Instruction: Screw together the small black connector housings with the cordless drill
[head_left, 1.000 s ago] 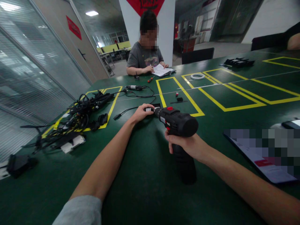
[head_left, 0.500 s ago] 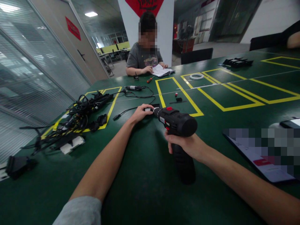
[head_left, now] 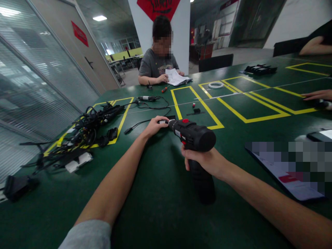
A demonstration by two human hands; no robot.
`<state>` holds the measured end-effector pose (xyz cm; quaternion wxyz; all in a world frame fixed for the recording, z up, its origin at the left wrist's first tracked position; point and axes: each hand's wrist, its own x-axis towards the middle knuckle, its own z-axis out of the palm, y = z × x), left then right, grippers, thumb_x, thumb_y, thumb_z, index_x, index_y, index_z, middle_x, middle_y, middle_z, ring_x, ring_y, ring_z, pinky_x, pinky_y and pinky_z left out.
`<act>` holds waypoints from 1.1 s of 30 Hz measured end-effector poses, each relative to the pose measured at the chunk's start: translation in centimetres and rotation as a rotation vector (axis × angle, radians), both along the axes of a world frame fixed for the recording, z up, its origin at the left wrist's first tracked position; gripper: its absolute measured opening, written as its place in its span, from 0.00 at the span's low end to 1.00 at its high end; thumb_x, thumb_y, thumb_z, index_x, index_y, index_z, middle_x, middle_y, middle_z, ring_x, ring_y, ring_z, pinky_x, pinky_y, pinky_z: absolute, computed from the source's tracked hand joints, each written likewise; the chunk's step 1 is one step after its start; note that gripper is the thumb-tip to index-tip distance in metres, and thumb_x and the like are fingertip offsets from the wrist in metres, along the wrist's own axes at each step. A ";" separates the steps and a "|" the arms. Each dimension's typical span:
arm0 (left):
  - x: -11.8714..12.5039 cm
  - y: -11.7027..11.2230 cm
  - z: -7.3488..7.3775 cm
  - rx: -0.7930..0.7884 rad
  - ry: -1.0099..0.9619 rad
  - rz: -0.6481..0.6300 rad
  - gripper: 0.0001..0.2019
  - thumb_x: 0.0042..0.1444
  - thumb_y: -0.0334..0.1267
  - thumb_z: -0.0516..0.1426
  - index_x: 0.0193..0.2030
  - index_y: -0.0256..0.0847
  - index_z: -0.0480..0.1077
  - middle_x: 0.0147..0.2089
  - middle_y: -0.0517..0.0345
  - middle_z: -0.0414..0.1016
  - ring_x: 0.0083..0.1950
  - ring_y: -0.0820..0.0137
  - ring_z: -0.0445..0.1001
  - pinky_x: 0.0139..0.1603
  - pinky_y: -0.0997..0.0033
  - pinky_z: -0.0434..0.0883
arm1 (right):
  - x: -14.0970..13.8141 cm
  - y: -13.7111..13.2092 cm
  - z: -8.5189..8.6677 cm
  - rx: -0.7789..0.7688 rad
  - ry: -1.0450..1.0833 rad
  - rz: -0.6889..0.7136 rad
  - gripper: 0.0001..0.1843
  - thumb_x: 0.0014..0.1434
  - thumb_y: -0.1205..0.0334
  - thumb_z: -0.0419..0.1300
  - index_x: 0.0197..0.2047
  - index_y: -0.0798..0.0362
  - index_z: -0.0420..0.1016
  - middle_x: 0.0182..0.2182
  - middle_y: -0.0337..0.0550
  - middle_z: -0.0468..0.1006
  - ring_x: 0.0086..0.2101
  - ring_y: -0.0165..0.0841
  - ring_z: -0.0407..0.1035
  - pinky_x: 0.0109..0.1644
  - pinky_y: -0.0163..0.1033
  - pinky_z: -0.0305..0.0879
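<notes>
A smooth, dark green surface [head_left: 145,207] with a dull sheen fills the scene, marked with rectangles of flat yellow tape [head_left: 264,121]. Over its middle, well in from the left edge, is a power drill [head_left: 198,136] of matte black plastic with red switches, a rounded back and a thick handle.

The right hand [head_left: 203,159] is wrapped around the handle, fingers curled at the front. The left hand [head_left: 155,126], arched low over the surface, has its fingers bent down and closed on a small black-and-silver piece [head_left: 163,121] just ahead of the drill's ridged chuck [head_left: 173,124]. Fingers and chuck cover much of that piece, so it is hard to say whether the drill touches it.

Along the left edge lies a tangled heap of black cables [head_left: 100,121]. Beyond the hands are a thin cord [head_left: 158,108] and a red-handled screwdriver [head_left: 164,90]. A person in grey [head_left: 157,64] sits at the far edge, holding papers [head_left: 177,77]. Toward the right edge are a flat-screened device [head_left: 280,173] and another person's hand [head_left: 319,94].
</notes>
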<state>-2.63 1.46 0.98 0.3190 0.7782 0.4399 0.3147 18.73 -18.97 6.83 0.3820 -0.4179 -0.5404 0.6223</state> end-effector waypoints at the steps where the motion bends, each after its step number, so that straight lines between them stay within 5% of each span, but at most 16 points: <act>1: 0.0 0.0 0.0 0.002 0.001 0.001 0.16 0.47 0.41 0.62 0.44 0.43 0.78 0.52 0.54 0.76 0.58 0.58 0.69 0.65 0.56 0.61 | 0.0 0.0 0.0 0.000 0.010 -0.007 0.05 0.51 0.62 0.61 0.32 0.51 0.69 0.18 0.35 0.72 0.21 0.33 0.69 0.33 0.41 0.64; 33: -0.3 0.3 -0.3 0.005 -0.003 -0.044 0.18 0.48 0.42 0.63 0.47 0.41 0.77 0.53 0.53 0.75 0.58 0.59 0.70 0.65 0.59 0.61 | -0.2 0.0 0.0 -0.023 0.046 -0.048 0.08 0.47 0.61 0.63 0.32 0.52 0.71 0.18 0.36 0.73 0.20 0.33 0.69 0.31 0.41 0.64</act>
